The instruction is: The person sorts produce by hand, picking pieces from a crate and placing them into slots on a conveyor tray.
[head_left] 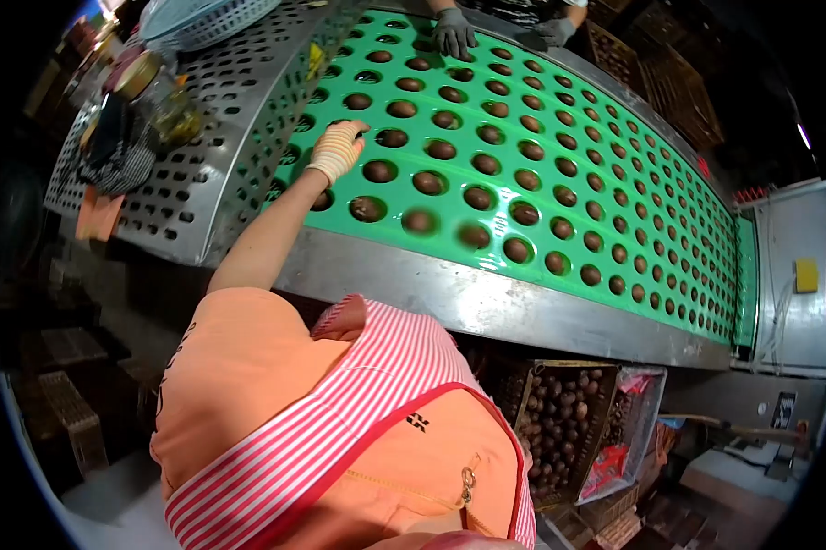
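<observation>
Head view, and we're straight in on a brown round fruit (392, 137), sitting in its own cup of the green belt (459, 173), just to the right of the left hand (337, 151) in the picture and apart from it! That sideways relation is the one that counts: fruit to the right of the fingers, left hand by far the nearer, right hand nowhere in view. Long axis? This fruit looks nearly round, so it shows none and points no particular way; the belt is what carries the long line, sweeping from upper left to far right in packed rows. And the left hand, in a cream striped glove, bends over the near end with fingers drawn in narrow, though whether anything sits inside them I cannot tell. Across the belt, a co-worker's grey-gloved hand (454, 35) hangs over the far rows, the co-worker's other gloved hand (556, 32) at the far edge. Nearer in, a steel rail (486, 302) lines the belt; below it, a heap of similar dark fruits (559, 426); and out left, a perforated metal plate (239, 110) bears a glass jar (170, 119) and a pale blue basket (197, 23)
</observation>
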`<move>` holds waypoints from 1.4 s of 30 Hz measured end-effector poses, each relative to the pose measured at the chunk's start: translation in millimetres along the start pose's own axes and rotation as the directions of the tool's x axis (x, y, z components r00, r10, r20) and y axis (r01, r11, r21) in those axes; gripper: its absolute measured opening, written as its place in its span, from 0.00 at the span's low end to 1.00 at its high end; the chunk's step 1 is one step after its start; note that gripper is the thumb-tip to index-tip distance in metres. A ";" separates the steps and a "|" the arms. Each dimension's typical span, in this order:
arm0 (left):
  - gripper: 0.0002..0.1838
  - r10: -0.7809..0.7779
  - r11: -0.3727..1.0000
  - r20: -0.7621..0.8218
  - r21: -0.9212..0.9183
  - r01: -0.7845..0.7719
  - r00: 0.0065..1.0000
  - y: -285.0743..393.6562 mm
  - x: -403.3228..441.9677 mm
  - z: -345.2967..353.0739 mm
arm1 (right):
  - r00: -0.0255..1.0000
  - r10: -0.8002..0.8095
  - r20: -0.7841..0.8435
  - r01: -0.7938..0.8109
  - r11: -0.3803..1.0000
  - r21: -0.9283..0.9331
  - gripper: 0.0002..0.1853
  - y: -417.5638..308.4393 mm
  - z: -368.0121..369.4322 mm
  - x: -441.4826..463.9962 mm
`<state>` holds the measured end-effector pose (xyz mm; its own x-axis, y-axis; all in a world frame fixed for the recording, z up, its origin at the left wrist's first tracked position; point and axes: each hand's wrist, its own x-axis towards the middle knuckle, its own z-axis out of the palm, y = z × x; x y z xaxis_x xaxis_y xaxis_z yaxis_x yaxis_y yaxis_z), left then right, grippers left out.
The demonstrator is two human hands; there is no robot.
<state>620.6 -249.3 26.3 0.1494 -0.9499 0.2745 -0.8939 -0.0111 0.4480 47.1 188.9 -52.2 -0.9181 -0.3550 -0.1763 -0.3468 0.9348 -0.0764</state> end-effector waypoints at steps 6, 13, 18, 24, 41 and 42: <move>0.17 0.015 0.991 0.154 0.129 -0.035 0.988 24.3 27.1 53.8 | 1.000 -0.011 -0.028 0.011 1.000 0.003 0.20 2.3 0.9 -4.1; 0.28 -0.027 0.941 0.066 0.338 0.003 0.997 2.0 35.2 29.6 | 0.989 -0.144 -0.034 0.145 0.989 0.032 0.19 1.1 -5.5 -4.5; 0.36 -0.203 0.898 0.210 0.429 0.097 0.956 -46.2 31.5 50.5 | 0.996 -0.069 -0.060 0.069 0.998 -0.013 0.21 -22.0 -23.5 -20.6; 0.20 0.138 0.990 0.405 -0.066 -0.122 0.904 89.8 -25.0 6.0 | 0.999 -0.037 0.007 0.037 0.999 -0.015 0.20 -30.3 -33.3 -24.7; 0.30 0.452 0.803 0.546 0.095 -0.588 0.705 165.1 -80.7 56.1 | 0.963 -0.160 -0.219 0.197 0.967 0.159 0.13 -16.6 -16.0 -25.7; 0.31 0.422 0.828 0.586 0.060 -0.557 0.692 160.3 -79.6 57.8 | 0.977 -0.141 -0.163 0.167 0.972 0.163 0.13 -26.6 -30.5 -29.6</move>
<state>441.0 -193.6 27.1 -0.5217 -0.8447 -0.1198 -0.8493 0.5009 0.1668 77.6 174.8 -15.0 -0.8790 -0.4768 -0.0012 -0.4596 0.8481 -0.2635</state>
